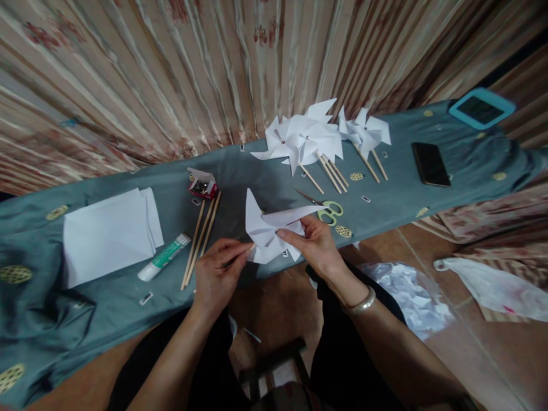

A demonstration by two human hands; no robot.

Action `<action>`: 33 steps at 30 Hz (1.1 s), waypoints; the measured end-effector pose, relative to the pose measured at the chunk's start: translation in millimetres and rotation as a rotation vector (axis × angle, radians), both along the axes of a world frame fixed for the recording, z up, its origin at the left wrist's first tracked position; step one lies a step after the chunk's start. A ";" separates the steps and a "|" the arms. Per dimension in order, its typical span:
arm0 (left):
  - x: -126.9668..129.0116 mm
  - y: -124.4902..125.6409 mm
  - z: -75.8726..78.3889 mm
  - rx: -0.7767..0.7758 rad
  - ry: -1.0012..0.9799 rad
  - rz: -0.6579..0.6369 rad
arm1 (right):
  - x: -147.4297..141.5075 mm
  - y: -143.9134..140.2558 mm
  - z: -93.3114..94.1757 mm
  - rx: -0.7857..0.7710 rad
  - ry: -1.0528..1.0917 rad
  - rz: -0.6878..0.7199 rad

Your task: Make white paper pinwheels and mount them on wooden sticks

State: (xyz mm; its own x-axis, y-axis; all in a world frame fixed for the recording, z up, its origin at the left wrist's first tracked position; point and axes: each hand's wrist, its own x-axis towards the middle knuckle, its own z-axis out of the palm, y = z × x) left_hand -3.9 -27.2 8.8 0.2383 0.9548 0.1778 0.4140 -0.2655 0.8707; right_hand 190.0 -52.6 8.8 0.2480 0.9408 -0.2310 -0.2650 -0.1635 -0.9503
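Observation:
A white paper pinwheel [269,233] is held up in front of me over the table's near edge. My right hand [314,242] grips it from the right, with the thumb pressed at the centre beside a small dark pin head. My left hand [222,271] is closed in a pinch at the pinwheel's lower left. A short piece of a thin wooden stick shows at its fingertips; the rest is hidden behind the paper and hand. Green-handled scissors [330,212] lie just beyond my right hand.
Left on the cloth-covered table [240,165] are white paper sheets [109,234], a glue stick [165,257], loose wooden sticks [200,242] and an open box of pins [202,185]. Finished pinwheels [306,137], a phone [431,164] and a blue-framed device [482,108] stand farther right. Paper scraps [406,294] sit on the floor.

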 end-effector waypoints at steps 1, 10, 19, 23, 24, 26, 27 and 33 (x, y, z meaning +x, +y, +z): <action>-0.9 0.2 -0.8 0.005 -0.002 -0.003 | -0.1 -0.2 -0.6 -0.002 -0.011 0.011; -5.3 1.0 -1.8 0.009 -0.003 -0.012 | 2.4 1.1 -1.9 -0.016 -0.030 0.098; -10.2 2.3 -0.7 -0.029 0.015 -0.057 | 3.4 0.1 -8.1 0.014 -0.071 0.174; -8.2 1.3 -1.1 -0.105 -0.031 -0.093 | 3.0 -0.9 -11.1 0.041 -0.168 0.183; -6.7 1.4 -0.9 -0.115 -0.037 -0.107 | 2.4 -1.2 -11.6 0.047 -0.202 0.185; -2.7 2.2 -0.8 -0.120 -0.042 -0.122 | 0.2 -1.9 -11.9 0.063 -0.261 0.198; -0.3 2.9 -1.1 -0.114 -0.047 -0.118 | -1.2 -2.2 -11.6 0.073 -0.285 0.208; 11.9 7.1 -8.6 -0.063 -0.071 -0.037 | -9.1 -2.8 -10.3 0.091 -0.357 0.204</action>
State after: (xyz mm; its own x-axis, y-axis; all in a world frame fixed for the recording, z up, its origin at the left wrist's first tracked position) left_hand 8.0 -20.1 0.2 0.2629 0.9553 0.1355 0.3418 -0.2235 0.9128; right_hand 180.9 -55.4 -1.4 0.1042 0.9915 -0.0784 0.1125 -0.0901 -0.9896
